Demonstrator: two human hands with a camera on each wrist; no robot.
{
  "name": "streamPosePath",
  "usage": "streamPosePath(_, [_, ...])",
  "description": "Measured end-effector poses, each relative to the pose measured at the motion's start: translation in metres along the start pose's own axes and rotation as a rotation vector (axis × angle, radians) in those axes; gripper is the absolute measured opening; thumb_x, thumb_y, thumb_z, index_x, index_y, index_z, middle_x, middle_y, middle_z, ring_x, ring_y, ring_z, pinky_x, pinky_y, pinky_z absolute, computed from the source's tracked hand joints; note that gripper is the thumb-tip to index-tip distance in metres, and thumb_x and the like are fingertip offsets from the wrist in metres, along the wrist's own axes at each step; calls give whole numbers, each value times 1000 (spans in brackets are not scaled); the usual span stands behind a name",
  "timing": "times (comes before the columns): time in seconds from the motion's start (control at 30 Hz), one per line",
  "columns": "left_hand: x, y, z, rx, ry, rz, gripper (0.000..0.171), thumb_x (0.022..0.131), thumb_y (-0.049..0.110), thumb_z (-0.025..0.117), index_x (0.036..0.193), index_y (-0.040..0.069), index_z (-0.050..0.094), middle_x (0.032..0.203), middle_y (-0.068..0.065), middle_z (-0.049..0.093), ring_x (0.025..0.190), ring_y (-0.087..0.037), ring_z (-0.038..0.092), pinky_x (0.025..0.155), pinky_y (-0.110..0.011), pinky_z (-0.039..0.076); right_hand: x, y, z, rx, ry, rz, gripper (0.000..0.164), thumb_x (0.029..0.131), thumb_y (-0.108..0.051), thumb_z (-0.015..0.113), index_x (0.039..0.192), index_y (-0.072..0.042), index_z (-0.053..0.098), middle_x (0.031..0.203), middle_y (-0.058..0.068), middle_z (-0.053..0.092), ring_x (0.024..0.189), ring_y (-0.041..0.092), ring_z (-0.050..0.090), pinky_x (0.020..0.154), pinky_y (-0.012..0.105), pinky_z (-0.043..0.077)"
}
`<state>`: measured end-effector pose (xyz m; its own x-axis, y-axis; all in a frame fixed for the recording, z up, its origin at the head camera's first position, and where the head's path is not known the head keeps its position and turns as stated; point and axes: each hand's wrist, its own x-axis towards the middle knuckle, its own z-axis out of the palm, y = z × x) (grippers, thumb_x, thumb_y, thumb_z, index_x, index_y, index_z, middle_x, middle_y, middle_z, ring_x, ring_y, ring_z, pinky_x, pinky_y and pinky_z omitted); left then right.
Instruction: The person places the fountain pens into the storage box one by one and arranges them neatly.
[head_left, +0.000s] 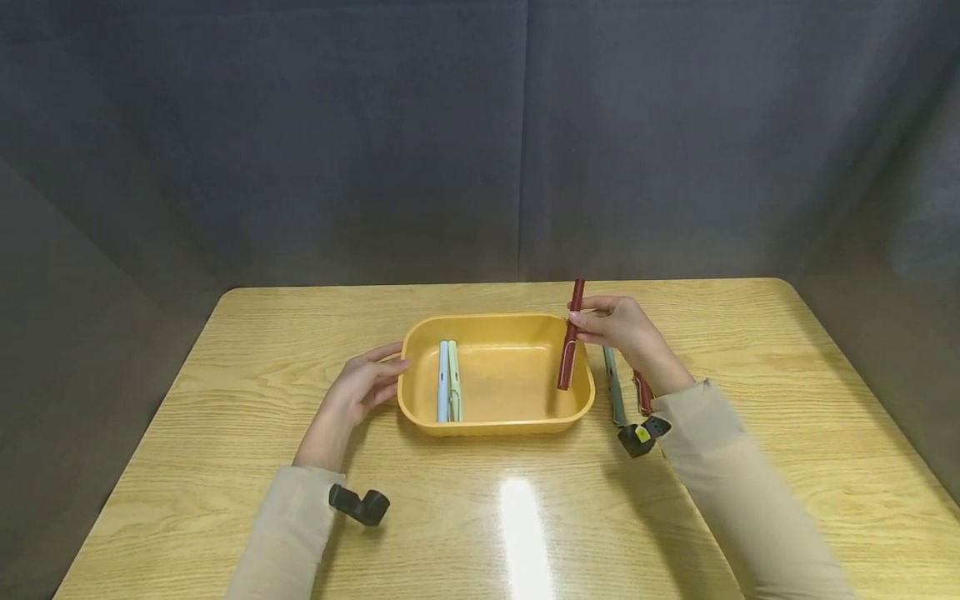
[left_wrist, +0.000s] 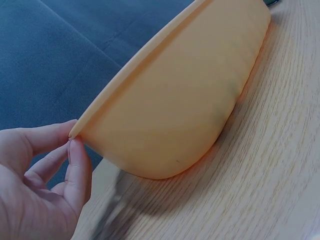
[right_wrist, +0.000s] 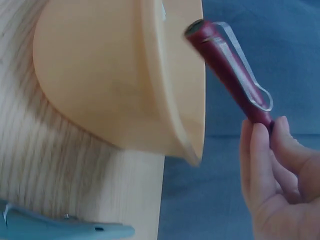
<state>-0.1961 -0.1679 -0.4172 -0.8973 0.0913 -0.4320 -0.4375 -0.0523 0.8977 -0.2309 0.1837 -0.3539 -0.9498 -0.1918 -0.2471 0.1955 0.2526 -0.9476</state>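
Observation:
A yellow plastic basin [head_left: 491, 429] stands on the table, and my left hand [head_left: 367, 383] pinches its left rim between thumb and fingers, as the left wrist view also shows. My right hand [head_left: 622, 325] holds a dark red pen [head_left: 567, 354] by its barrel, clip end down, over the right end of the basin. In the right wrist view the pen's silver wire clip [right_wrist: 245, 75] faces up and the pen is apart from the rim. Inside the basin, at the left, a light blue pen [head_left: 442, 383] and a pale green pen [head_left: 454, 383] lie side by side.
To the right of the basin a dark green pen [head_left: 614, 387] lies on the wooden table [head_left: 450, 517]. Another red pen [head_left: 642, 393] lies beside it, partly hidden under my right wrist. Dark grey curtain [head_left: 375, 167] stands behind the table and along both sides.

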Motion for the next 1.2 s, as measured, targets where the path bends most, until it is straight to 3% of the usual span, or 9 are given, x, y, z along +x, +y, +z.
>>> streamPosePath(0.23, [-1, 0, 0, 15, 3, -5, 57, 94, 11, 59, 147, 8, 37, 149, -19, 39, 78, 1, 63, 71, -11, 53, 7, 4, 17, -18, -49, 11, 43, 96, -2, 52, 135, 13, 43, 86, -6, 61, 74, -3, 63, 86, 20, 56])
streamPosePath(0.43, [-1, 0, 0, 15, 9, -14, 57, 93, 11, 60, 146, 9, 38, 149, -18, 39, 77, 1, 62, 70, -11, 52, 11, 7, 31, 21, -84, 28, 44, 95, 2, 52, 136, 14, 42, 91, -2, 62, 75, -1, 63, 80, 15, 56])
streamPosePath(0.7, [-1, 0, -2, 9, 11, -19, 58, 93, 11, 60, 146, 8, 38, 147, -17, 42, 77, 1, 62, 71, -12, 53, 17, 14, 50, 62, -122, 47, 44, 93, 0, 56, 133, 13, 44, 84, -5, 64, 76, 3, 65, 98, 38, 51])
streamPosePath(1.2, [-3, 1, -4, -2, 12, -18, 59, 93, 10, 60, 146, 8, 37, 147, -18, 41, 77, 1, 63, 72, -12, 54, 25, 22, 85, 113, -93, 85, 39, 92, -1, 59, 128, 10, 50, 89, 0, 63, 78, 7, 64, 97, 41, 52])
